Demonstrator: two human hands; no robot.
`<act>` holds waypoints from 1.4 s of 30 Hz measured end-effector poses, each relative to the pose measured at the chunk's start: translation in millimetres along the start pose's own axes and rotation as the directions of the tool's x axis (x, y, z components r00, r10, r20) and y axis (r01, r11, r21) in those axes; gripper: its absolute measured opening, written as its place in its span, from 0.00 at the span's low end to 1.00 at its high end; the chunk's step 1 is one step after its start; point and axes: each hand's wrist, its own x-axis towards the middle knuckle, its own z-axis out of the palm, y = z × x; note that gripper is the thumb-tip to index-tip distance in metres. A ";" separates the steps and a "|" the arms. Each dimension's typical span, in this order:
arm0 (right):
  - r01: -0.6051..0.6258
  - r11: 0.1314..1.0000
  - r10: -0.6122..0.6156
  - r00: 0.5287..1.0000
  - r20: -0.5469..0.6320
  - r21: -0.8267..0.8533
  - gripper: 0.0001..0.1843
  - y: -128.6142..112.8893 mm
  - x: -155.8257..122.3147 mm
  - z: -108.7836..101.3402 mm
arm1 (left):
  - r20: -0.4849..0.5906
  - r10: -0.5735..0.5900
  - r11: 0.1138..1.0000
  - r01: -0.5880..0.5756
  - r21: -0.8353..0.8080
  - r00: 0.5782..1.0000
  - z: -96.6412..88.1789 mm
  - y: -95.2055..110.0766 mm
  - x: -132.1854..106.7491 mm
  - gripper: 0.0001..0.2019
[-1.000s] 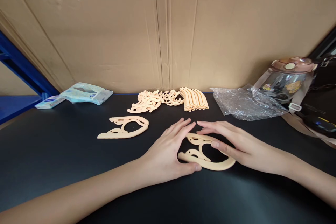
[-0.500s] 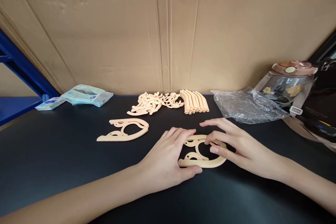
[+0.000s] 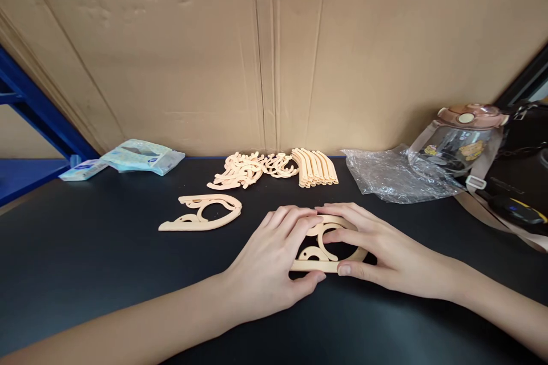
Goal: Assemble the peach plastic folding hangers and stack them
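Observation:
A beige folding clothes hanger (image 3: 314, 266) lies folded on the black tabletop, between my two hands. My left hand (image 3: 272, 259) closes round its left end, thumb at the near edge and fingers over the far one. At the curved right end, my right hand (image 3: 385, 251) grips it, with the thumb on the near arm and fingertips at the far arm. One right finger crosses the ring in the middle. The hanger's covered ends are hidden. Left of my hands lies a second folded hanger (image 3: 220, 221), touched by neither.
Along the back sit a heap of small curved pieces (image 3: 240, 170), several thin hooks (image 3: 280, 166) and stacked hanger arms (image 3: 314, 168). Clear plastic wrap (image 3: 398, 177) and a strapped water bottle (image 3: 458, 145) stand right; a tissue pack (image 3: 141, 157) lies left. Cardboard (image 3: 192, 57) rises behind.
My right hand has come down from above the hanger and closed on its right part, thumb now at the near arm. My left hand has hardly moved.

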 end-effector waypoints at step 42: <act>-0.037 0.999 0.037 0.999 -0.033 -0.007 0.15 11.5 4.6 -0.8 | -0.001 -0.503 0.864 0.503 -0.006 0.864 -125.5 -129.2 -61.9 0.38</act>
